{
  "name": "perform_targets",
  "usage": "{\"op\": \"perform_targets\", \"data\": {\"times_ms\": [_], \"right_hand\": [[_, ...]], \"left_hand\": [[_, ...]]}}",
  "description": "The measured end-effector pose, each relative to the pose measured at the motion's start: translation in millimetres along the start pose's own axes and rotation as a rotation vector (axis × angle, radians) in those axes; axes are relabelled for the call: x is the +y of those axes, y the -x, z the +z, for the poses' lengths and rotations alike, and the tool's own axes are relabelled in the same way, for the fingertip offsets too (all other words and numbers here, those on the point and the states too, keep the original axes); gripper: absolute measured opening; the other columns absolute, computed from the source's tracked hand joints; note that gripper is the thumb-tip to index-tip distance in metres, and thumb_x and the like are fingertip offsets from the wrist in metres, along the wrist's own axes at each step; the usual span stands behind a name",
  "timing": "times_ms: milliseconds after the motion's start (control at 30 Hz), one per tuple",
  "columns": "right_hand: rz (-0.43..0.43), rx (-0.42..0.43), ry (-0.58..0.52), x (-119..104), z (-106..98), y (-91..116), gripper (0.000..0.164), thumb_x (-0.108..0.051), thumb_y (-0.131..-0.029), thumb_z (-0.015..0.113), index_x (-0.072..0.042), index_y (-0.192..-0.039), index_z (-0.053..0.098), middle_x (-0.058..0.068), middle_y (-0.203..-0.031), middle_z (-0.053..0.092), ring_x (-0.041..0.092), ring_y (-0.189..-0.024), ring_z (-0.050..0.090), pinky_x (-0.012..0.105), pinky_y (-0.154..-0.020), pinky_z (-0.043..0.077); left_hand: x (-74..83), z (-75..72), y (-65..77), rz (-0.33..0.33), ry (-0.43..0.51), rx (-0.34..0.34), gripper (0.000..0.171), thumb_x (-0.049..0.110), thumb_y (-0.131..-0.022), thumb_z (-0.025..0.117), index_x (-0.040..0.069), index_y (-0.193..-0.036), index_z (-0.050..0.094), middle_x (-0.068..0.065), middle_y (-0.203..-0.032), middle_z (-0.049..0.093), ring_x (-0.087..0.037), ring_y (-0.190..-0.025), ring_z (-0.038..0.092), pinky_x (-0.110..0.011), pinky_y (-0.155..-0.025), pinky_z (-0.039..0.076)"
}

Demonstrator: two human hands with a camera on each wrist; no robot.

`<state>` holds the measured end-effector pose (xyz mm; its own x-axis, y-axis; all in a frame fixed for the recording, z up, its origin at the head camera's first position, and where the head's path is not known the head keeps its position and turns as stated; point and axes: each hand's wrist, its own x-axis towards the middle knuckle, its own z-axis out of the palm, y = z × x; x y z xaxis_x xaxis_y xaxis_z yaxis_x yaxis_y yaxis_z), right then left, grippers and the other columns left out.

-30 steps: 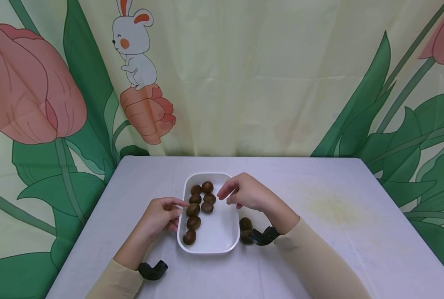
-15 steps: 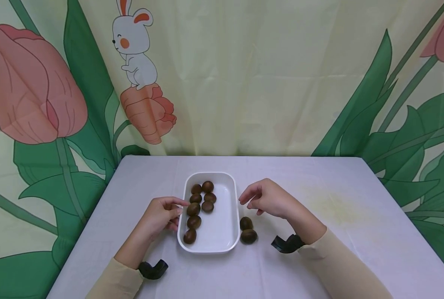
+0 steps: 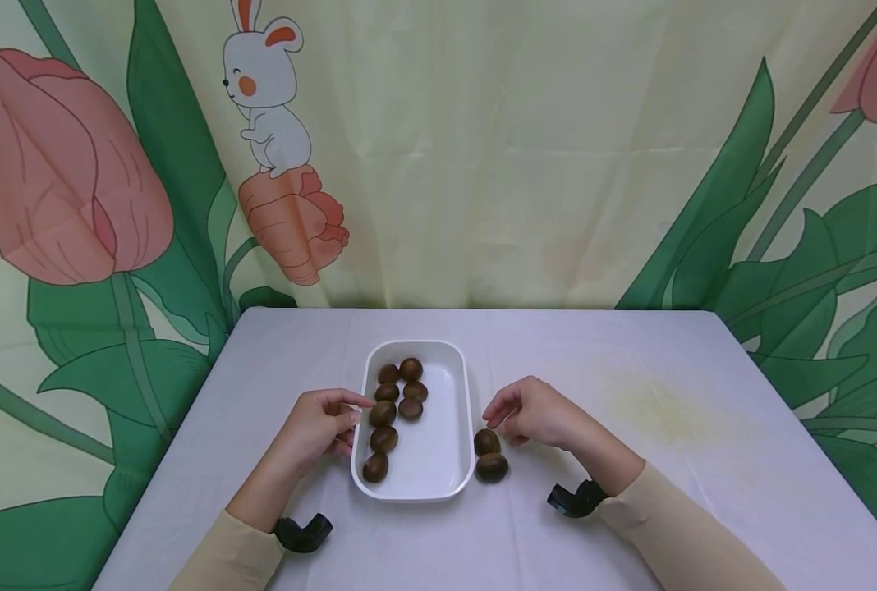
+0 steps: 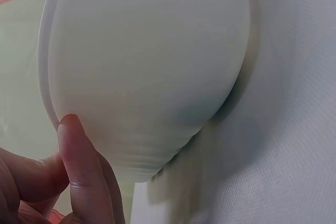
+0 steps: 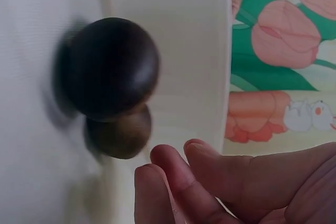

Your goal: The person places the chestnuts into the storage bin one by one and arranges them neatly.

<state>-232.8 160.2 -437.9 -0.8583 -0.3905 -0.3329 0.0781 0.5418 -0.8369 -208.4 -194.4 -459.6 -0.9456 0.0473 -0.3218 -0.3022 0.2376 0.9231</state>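
Observation:
A white tray (image 3: 434,460) holds several smooth, dark brown round fruits (image 3: 383,439), which look like passion fruit, in two uneven columns on its left side. My left hand (image 3: 320,423) pinches the tray's left rim; the left wrist view shows the thumb (image 4: 79,156) against the outer wall. Two more such fruits stand on the table just right of the tray, a far one (image 3: 486,442) and a near one (image 3: 492,468). Beside the far fruit hovers my right hand (image 3: 530,414), its fingers loosely bent and apart from the fruit in the right wrist view, with nothing held.
A white cloth covers the table (image 3: 653,509), with a faint yellowish stain (image 3: 653,410) to the right. Behind its far edge hangs a curtain (image 3: 483,164) printed with tulips and a rabbit. Black wrist mounts (image 3: 301,533) sit by both sleeves.
My right hand has moved from over the tray out to the right, then down close to the far loose fruit. The left hand and the tray stay in place.

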Motion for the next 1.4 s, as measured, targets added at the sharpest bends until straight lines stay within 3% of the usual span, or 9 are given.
{"op": "perform_targets", "data": {"times_ms": [200,567,800,1067,1400], "right_hand": [[0.034,0.025,0.021,8,8,-4,0.024,0.008,-0.084,0.076,-0.004,-0.105,0.080,0.008,-0.094,0.078,0.018,-0.076,0.069,0.035,-0.068,0.063],[-0.062,0.012,0.128,16,15,-11,0.030,0.003,-0.080,0.087,-0.008,-0.107,0.081,0.004,-0.092,0.080,0.013,-0.080,0.071,0.029,-0.070,0.059],[-0.075,0.022,0.190,14,19,-10,0.029,0.003,-0.080,0.087,-0.010,-0.104,0.081,0.001,-0.090,0.078,0.014,-0.084,0.069,0.030,-0.076,0.058],[-0.024,0.063,0.193,12,19,-6,0.029,0.006,-0.081,0.085,-0.011,-0.103,0.081,0.000,-0.094,0.079,0.014,-0.089,0.073,0.031,-0.082,0.060],[-0.003,0.090,0.206,12,16,-4,0.026,0.005,-0.081,0.084,-0.012,-0.101,0.082,-0.002,-0.091,0.078,0.014,-0.086,0.070,0.031,-0.080,0.057]], "left_hand": [[2.9,0.3,5.3,0.021,0.017,-0.023,0.026,-0.002,-0.101,0.068,-0.002,-0.126,0.076,-0.011,-0.086,0.070,-0.016,-0.061,0.065,-0.028,-0.052,0.058],[1.0,-0.5,2.6,0.015,0.005,-0.011,0.025,-0.002,-0.101,0.068,0.001,-0.123,0.078,-0.009,-0.084,0.067,-0.017,-0.062,0.064,-0.028,-0.053,0.059],[0.5,-1.3,2.3,0.013,-0.002,0.000,0.024,-0.003,-0.100,0.068,0.002,-0.122,0.079,-0.009,-0.085,0.066,-0.017,-0.062,0.064,-0.028,-0.054,0.059],[-0.4,-0.8,1.3,0.014,-0.002,-0.001,0.025,-0.004,-0.101,0.067,0.002,-0.121,0.079,-0.009,-0.083,0.065,-0.017,-0.061,0.063,-0.028,-0.053,0.058],[-1.6,-0.8,1.1,0.016,0.009,-0.001,0.025,-0.004,-0.100,0.066,0.002,-0.121,0.079,-0.009,-0.082,0.065,-0.017,-0.060,0.063,-0.028,-0.052,0.058]]}}
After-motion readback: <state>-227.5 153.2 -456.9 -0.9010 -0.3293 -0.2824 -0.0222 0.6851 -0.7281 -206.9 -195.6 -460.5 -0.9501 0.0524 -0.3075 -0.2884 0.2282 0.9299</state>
